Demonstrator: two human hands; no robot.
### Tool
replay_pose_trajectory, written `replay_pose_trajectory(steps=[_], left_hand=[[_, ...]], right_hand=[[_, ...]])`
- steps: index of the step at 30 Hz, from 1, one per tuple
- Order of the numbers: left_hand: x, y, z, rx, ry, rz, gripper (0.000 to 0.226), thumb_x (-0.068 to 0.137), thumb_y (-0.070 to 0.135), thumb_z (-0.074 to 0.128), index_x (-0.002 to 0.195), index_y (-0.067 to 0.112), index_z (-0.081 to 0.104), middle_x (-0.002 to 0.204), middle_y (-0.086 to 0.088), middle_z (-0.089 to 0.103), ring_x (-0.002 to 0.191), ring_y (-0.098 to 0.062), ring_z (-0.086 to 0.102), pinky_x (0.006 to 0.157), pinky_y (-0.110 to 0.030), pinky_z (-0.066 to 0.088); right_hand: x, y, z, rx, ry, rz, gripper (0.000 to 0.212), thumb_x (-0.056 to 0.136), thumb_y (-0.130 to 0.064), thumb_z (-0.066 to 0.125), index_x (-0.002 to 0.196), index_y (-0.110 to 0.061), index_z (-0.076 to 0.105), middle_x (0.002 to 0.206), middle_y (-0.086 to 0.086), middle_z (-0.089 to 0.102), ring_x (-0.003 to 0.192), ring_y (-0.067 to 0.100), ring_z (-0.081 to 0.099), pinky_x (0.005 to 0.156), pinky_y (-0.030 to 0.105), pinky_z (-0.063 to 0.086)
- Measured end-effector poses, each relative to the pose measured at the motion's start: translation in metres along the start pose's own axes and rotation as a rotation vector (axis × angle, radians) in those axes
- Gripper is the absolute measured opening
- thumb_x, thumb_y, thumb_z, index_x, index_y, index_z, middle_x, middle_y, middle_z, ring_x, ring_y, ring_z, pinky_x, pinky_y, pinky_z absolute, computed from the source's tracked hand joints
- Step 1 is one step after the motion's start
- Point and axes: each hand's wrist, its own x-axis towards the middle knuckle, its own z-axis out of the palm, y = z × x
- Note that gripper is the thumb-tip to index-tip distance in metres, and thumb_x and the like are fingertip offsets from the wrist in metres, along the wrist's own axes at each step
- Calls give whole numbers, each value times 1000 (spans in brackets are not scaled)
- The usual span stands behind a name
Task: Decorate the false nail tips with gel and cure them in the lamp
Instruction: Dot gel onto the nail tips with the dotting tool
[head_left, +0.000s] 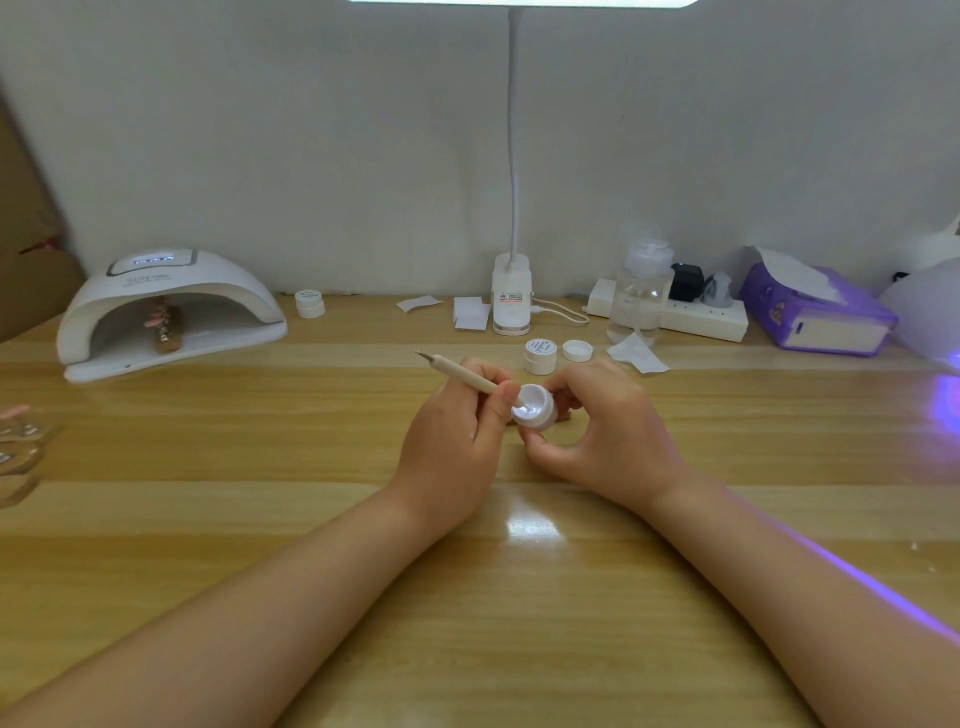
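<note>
My right hand (608, 431) holds a small open white gel pot (535, 410) just above the wooden table (260, 519). My left hand (457, 431) pinches a cream nail tool (462, 373), one end dipped in the pot and the metal tip pointing up-left. The white curing lamp (166, 312) stands at the far left with a stand of pink nail tips (166, 325) inside it. More nail tips (21, 441) lie at the left edge, partly cut off.
A closed gel pot (540, 356) and a loose lid (577, 351) sit just behind my hands; another pot (310, 303) stands by the lamp. At the back are a clip desk lamp (511, 301), a clear pump bottle (641, 291), a power strip (696, 314), a purple tissue pack (815, 312) and paper wipes (636, 356).
</note>
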Motion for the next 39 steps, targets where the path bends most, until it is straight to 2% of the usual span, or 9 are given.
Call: replay_pose_trajectory(steps=[7, 13, 16, 19, 25, 28, 32, 36, 39], left_hand=[[0, 1, 0, -2, 0, -1, 11, 92, 36, 44, 84, 32, 49, 72, 7, 59, 69, -12, 59, 66, -42, 49], [0, 1, 0, -32, 43, 8, 11, 92, 34, 46, 83, 31, 50, 71, 3, 61, 70, -12, 60, 65, -39, 48], [0, 1, 0, -80, 77, 6, 10, 92, 32, 48, 83, 31, 51, 69, 4, 63, 71, -4, 63, 63, -23, 51], [1, 2, 0, -105, 115, 9, 9, 92, 30, 48, 83, 31, 51, 67, 12, 64, 70, 3, 62, 62, -10, 45], [1, 3, 0, -170, 135, 12, 12, 95, 18, 51, 85, 24, 52, 69, 19, 65, 67, 4, 59, 62, -8, 42], [1, 5, 0, -190, 138, 18, 9, 93, 22, 50, 85, 24, 52, 71, 23, 65, 65, 5, 58, 61, -6, 41], [2, 5, 0, -213, 148, 18, 7, 91, 27, 48, 86, 26, 52, 72, 21, 65, 64, 4, 57, 62, -10, 43], [1, 4, -1, -216, 156, 36, 7, 92, 26, 48, 88, 30, 52, 74, 14, 65, 67, 0, 58, 63, -20, 47], [1, 6, -1, -216, 135, 75, 11, 92, 22, 49, 90, 32, 53, 75, 11, 62, 71, 1, 58, 65, -17, 46]], right_hand=[[0, 0, 1, -9, -1, 2, 23, 66, -20, 78, 78, -9, 62, 69, -3, 57, 68, 13, 49, 63, 24, 41], [0, 0, 0, -3, -3, 12, 24, 66, -21, 78, 78, -8, 62, 70, -2, 58, 69, 14, 49, 64, 26, 41], [0, -1, 0, 2, -1, 12, 24, 66, -20, 78, 78, -7, 62, 70, -1, 58, 68, 16, 51, 64, 29, 42], [-1, -1, -1, -5, -7, 19, 25, 66, -21, 78, 79, -7, 63, 71, 0, 59, 69, 17, 52, 65, 31, 43], [-1, -1, 0, -1, -3, 37, 25, 65, -21, 79, 80, -7, 64, 71, 0, 61, 69, 16, 53, 66, 30, 43], [-1, -1, 0, -3, -6, 41, 25, 65, -22, 78, 80, -7, 64, 71, 0, 60, 69, 16, 53, 66, 29, 43], [-1, 0, 0, -5, 4, 57, 26, 66, -23, 79, 80, -8, 64, 71, -1, 61, 70, 15, 53, 66, 27, 43], [-1, 1, 0, 4, 5, 64, 24, 67, -24, 78, 79, -9, 64, 71, -1, 61, 69, 14, 54, 66, 27, 44], [-1, 2, 1, 22, 16, 76, 23, 67, -24, 78, 79, -9, 64, 70, -2, 62, 68, 13, 54, 65, 25, 44]])
